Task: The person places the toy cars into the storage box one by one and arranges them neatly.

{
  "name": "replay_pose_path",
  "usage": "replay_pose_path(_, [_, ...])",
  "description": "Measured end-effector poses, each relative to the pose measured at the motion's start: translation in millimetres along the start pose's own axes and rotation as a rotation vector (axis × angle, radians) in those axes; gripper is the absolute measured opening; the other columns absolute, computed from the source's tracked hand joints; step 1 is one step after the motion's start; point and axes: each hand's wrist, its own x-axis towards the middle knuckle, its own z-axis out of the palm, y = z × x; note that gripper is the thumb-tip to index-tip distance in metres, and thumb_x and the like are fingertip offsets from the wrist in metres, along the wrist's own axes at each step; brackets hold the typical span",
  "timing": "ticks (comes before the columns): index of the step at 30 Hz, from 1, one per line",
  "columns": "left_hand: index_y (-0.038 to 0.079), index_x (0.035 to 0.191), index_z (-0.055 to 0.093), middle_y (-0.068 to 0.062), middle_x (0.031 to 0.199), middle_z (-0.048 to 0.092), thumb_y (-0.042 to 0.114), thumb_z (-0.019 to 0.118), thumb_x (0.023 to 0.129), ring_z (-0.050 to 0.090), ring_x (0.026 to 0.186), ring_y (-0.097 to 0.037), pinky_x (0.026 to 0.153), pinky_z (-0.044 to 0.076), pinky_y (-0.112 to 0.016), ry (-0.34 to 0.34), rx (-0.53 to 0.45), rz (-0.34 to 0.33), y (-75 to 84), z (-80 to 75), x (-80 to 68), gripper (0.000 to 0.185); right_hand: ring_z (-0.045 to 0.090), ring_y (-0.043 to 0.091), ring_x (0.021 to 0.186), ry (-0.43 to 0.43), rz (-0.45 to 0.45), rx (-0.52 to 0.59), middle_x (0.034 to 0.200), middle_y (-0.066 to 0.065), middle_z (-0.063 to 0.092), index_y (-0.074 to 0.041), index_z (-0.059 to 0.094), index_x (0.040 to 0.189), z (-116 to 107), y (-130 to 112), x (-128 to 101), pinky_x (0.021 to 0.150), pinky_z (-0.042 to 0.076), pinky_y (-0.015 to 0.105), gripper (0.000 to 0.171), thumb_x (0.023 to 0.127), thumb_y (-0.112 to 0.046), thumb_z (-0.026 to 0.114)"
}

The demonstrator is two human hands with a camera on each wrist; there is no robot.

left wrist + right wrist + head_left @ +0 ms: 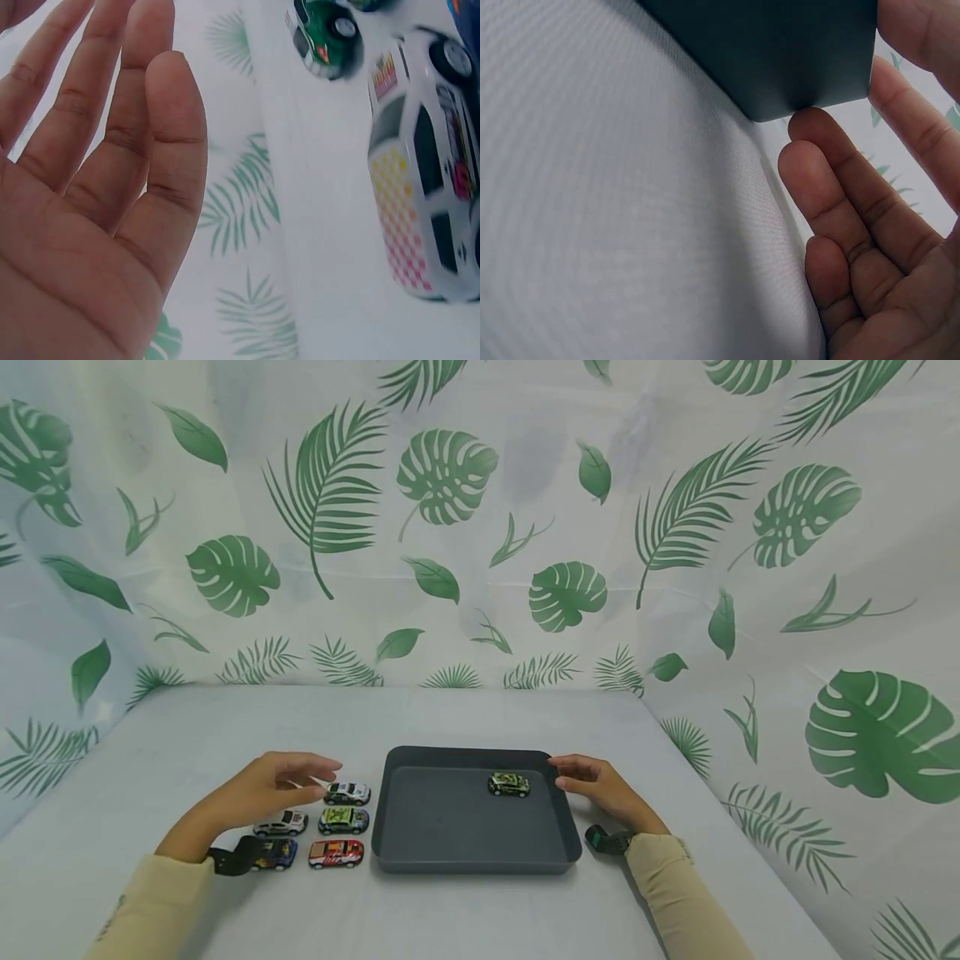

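Note:
A dark grey tray (pixel 450 827) lies on the white table. One green-and-black toy car (pixel 509 784) stands in its far right part. My right hand (pixel 572 772) rests at the tray's far right rim with relaxed fingers (pixel 832 195) against the tray corner (pixel 780 52), holding nothing. My left hand (pixel 318 772) hovers with straight fingers over a group of toy cars left of the tray: a white one (pixel 347 792), a green one (pixel 343 819), a red one (pixel 336 853), a silver one (pixel 282 823) and a blue one (pixel 272 853). The left wrist view shows the bare palm (pixel 90 187) beside a white checked car (pixel 424 187).
A leaf-printed curtain (pixel 480 527) closes off the back and both sides of the table. Bare tabletop (pixel 225 727) stretches behind the cars and tray. A black strap sits on each wrist (pixel 228 860).

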Motion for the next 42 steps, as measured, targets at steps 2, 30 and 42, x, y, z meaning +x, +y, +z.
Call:
replay_pose_path(2, [-0.007, 0.145, 0.062, -0.025, 0.134, 0.070, 0.011, 0.069, 0.107, 0.072, 0.111, -0.023, 0.086, 0.060, -0.030, 0.008, -0.004, -0.016, -2.3, -1.7, -2.3, 0.042, 0.064, 0.028, 0.127, -0.001, 0.003, 0.005, 0.146, 0.026, 0.063, 0.005, 0.062, 0.147, 0.1, 0.2, 0.2, 0.108, 0.049, 0.039, 0.048, 0.105, -0.017, 0.073])
replay_pose_path(30, [-0.014, 0.142, 0.060, -0.031, 0.137, 0.067, 0.010, 0.073, 0.103, 0.071, 0.116, -0.033, 0.087, 0.057, -0.026, -0.002, -0.002, -0.144, -47.8, -24.2, -27.0, 0.047, 0.064, 0.030, 0.128, 0.010, -0.004, -0.014, 0.146, 0.025, 0.064, 0.004, 0.062, 0.147, 0.5, 3.2, 1.4, 0.110, 0.049, 0.044, 0.049, 0.105, -0.018, 0.073])
replay_pose_path(42, [-0.018, 0.137, 0.061, -0.035, 0.137, 0.065, 0.012, 0.078, 0.100, 0.069, 0.122, -0.047, 0.095, 0.062, -0.042, -0.086, -0.051, -0.187, -62.6, -26.6, -30.6, 0.050, 0.064, 0.028, 0.128, 0.001, -0.010, -0.008, 0.146, 0.025, 0.064, 0.004, 0.062, 0.147, 1.5, 1.3, 0.1, 0.107, 0.050, 0.035, 0.048, 0.105, -0.018, 0.073])
